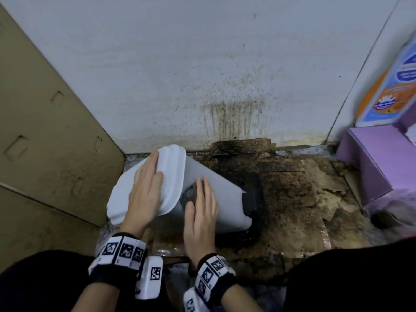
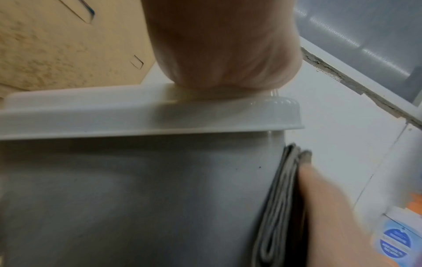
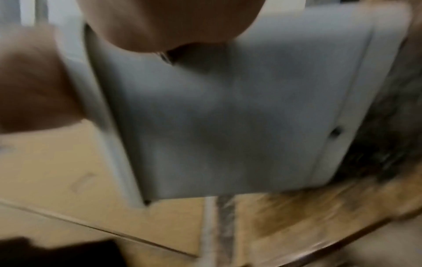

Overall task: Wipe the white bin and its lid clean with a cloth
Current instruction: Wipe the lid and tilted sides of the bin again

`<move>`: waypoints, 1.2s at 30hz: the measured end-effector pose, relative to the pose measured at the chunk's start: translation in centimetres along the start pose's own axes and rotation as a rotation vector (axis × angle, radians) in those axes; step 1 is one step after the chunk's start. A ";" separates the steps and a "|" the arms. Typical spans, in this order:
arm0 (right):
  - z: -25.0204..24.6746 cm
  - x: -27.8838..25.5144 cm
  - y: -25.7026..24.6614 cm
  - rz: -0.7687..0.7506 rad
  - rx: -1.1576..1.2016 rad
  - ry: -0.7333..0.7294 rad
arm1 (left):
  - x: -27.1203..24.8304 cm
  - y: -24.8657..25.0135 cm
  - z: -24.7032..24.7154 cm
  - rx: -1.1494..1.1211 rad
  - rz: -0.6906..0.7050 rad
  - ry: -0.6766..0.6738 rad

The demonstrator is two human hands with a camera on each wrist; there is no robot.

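The white bin [image 1: 222, 199] is tipped over on the floor, its lid [image 1: 173, 167] on and pointing left. My left hand [image 1: 146, 188] lies flat on the lid with straight fingers; in the left wrist view its palm [image 2: 223, 54] presses on the lid [image 2: 114, 112]. My right hand [image 1: 202, 212] presses a folded dark grey cloth [image 1: 190, 194] flat against the bin's upper side wall, just right of the lid. In the left wrist view the cloth [image 2: 278, 207] sits between the bin wall [image 2: 137, 198] and the right fingers [image 2: 331, 216]. The right wrist view is blurred and shows the bin wall [image 3: 228, 117].
A large cardboard box [image 1: 45, 143] stands close on the left. The wall [image 1: 225, 64] behind is streaked with dark stains. Dirty, torn cardboard [image 1: 304, 188] covers the floor. A black object [image 1: 254, 199] lies under the bin's base. Purple boxes [image 1: 378, 163] stand at the right.
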State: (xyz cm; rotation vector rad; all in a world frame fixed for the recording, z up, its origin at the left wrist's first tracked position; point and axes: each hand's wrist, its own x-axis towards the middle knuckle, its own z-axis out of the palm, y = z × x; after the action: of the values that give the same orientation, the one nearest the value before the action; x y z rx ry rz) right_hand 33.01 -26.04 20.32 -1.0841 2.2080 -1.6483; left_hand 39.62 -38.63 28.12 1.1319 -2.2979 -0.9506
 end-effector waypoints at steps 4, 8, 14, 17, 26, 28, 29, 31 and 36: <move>-1.2 -1.5 6.1 -0.019 -0.134 -0.033 | -0.2 0.4 -0.3 -0.033 -0.019 -0.001; -1.3 -2.5 9.4 0.286 0.045 0.152 | -0.4 0.8 -0.2 -0.045 -0.034 -0.002; -0.7 -1.4 8.0 0.426 0.218 0.299 | -0.1 0.9 0.1 -0.027 -0.041 -0.001; -0.5 -0.5 7.0 0.463 0.240 0.343 | 0.0 1.1 0.5 -0.019 -0.045 0.002; -2.0 2.6 0.3 0.286 0.329 0.101 | 0.2 1.8 2.4 0.040 0.035 -0.012; -2.9 3.8 0.1 0.252 0.342 0.041 | 0.1 1.9 2.6 0.047 0.049 -0.015; -3.4 4.3 0.2 0.250 0.344 0.030 | 0.0 2.1 2.7 0.056 0.056 -0.018; -4.5 5.2 0.7 0.288 0.354 0.034 | -0.2 2.7 2.9 0.071 0.070 -0.029; -6.8 6.5 1.7 0.434 0.397 0.150 | -0.8 4.2 4.2 0.113 0.137 -0.048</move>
State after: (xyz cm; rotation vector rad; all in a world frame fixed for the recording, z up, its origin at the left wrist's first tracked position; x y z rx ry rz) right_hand 23.97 -24.86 23.10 -0.3618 1.8938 -1.8846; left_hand 35.33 -34.48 28.23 0.9902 -2.4591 -0.8148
